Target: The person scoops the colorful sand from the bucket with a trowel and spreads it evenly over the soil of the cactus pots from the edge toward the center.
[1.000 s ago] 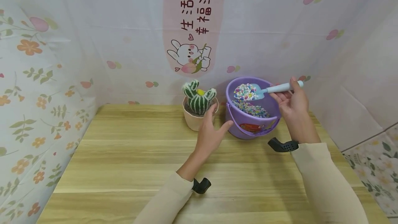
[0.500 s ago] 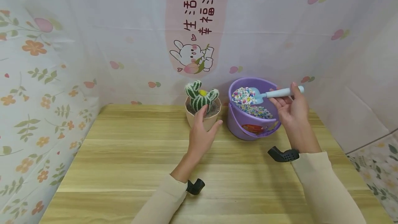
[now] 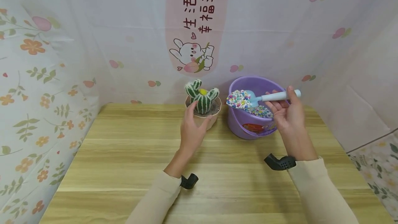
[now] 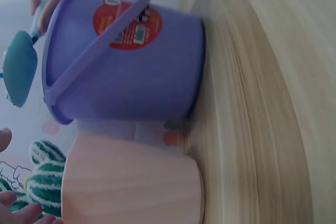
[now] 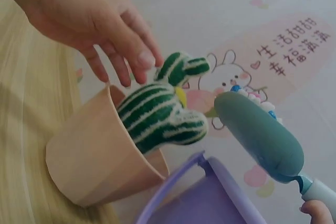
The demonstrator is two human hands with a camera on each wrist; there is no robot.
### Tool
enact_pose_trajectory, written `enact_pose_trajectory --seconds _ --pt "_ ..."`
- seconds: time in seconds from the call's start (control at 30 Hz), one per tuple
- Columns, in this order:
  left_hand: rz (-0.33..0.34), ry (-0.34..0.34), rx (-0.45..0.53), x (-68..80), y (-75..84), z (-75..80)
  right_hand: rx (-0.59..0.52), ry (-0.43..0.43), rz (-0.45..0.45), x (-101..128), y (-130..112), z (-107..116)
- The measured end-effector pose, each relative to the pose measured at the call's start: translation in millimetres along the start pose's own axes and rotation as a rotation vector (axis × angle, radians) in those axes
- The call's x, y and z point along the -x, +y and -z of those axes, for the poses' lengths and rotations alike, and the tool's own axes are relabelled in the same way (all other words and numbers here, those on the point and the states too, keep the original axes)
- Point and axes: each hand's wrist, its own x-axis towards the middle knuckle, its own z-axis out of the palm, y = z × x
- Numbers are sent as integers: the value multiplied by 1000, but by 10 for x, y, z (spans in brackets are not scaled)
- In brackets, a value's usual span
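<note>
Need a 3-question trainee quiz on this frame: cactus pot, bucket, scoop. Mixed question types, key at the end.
1. True or false: the scoop in the right hand is empty.
2. What does the left hand hold? A) the purple bucket B) the beige pot with the cactus C) nothing
3. Fill in: the pot stands on the wooden table to the ____ of the bucket, seen from the head camera.

Key
1. False: it is heaped with coloured pebbles.
2. B: its fingers curl round the pot, which is tilted toward the bucket.
3. left
</note>
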Motion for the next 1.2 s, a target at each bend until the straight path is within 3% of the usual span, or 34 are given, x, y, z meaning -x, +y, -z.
enact_pose_trajectory --seconds 0.37,0.73,0.93,1.2 --pt "65 -29 -64 -113 -120 61 -11 -18 -11 132 153 20" --pt "88 -120 -163 -253 -271 71 -8 11 -6 288 340 54" --pt "146 -163 -142 -291 -308 51 -2 15 -16 350 450 82" --pt "157 -191 -177 -314 -343 8 -9 34 -4 420 549 111"
